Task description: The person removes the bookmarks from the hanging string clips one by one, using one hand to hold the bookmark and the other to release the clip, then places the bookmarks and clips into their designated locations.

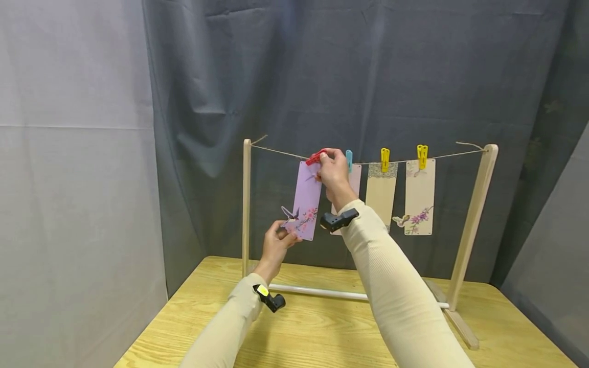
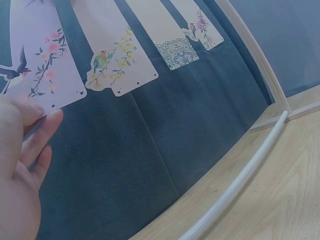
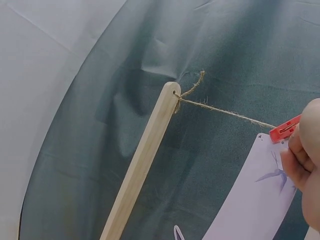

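Right hand (image 1: 332,171) of mine pinches the red clothespin (image 1: 315,156) up at the twine (image 1: 280,150), while my left hand (image 1: 277,243) pinches the bottom corner of the lilac bookmark (image 1: 307,199). To do it well, I judge I should keep the card's top edge level against the string and hold the bottom steady so the clip bites card and twine together. It is a tall lilac card with a swallow and pink blossoms, hanging leftmost on the wooden rack (image 1: 246,204) above the counter (image 1: 322,332).
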`<state>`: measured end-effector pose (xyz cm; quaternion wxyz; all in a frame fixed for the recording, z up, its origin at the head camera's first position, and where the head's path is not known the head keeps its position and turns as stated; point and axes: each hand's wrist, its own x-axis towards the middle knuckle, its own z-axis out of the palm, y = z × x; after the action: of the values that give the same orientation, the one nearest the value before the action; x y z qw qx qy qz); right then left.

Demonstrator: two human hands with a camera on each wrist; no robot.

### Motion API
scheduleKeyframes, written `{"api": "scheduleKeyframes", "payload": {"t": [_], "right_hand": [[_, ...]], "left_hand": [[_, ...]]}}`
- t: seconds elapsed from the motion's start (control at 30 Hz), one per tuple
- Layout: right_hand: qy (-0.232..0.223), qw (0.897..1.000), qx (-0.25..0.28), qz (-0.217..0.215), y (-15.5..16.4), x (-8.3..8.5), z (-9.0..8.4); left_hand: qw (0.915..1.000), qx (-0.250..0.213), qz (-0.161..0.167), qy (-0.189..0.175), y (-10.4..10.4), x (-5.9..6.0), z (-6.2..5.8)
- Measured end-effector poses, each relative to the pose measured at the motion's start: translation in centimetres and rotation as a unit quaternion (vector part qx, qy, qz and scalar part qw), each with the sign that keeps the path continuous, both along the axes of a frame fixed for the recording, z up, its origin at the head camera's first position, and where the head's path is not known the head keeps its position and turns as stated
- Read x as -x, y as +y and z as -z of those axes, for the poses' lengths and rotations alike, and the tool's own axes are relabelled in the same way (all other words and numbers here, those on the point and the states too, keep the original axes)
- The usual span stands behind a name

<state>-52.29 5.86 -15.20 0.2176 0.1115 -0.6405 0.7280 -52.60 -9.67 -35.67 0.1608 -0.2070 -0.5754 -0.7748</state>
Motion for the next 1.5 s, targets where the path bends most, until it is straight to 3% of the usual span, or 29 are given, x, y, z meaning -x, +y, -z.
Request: {"api": "scheduleKeyframes", "payload": {"t": [0.8, 1.1, 1.5], "right_hand": [[0.007, 0.995, 0.093, -0.019, -0.38, -0.20, 0.18], [-0.001, 0.995, 0.099, -0.020, -0.04, -0.33, 0.22], [0.011, 0.987, 0.142, -0.071, 0.13, -0.69, 0.10]], "left_hand": [[1.0000, 0.001, -0.006, 0.000, 0.11, 0.19, 0.36], [0.9999, 0.010, -0.010, 0.001, 0.52, 0.13, 0.61], [0.9999, 0.001, -0.013, 0.007, 0.00, -0.17, 0.43]]}}
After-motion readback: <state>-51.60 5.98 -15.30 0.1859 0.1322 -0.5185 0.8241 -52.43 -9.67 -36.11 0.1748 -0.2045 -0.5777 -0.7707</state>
